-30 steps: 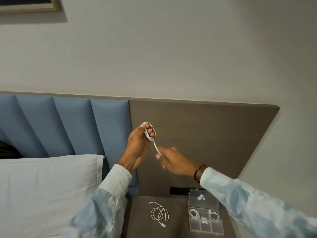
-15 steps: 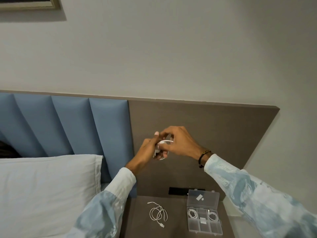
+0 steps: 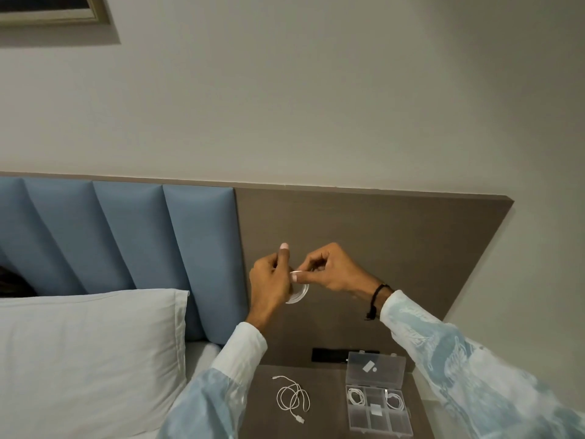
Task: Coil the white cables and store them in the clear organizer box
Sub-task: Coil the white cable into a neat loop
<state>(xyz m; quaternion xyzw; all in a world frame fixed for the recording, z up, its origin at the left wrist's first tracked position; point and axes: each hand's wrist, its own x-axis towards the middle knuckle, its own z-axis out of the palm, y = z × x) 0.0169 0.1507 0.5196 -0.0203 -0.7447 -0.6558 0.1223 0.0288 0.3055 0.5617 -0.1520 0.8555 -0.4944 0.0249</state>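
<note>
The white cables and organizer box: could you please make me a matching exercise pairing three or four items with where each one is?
Column 1:
1. coiled white cable
2. loose white cable
3. clear organizer box
4. pillow

Column 2:
A. right side of the nightstand, lid open
B. on the bed, below the blue headboard
C. held between both hands
D. on the nightstand, left of the box

Pairs: 1-C, 2-D, 3-A, 4-B
</note>
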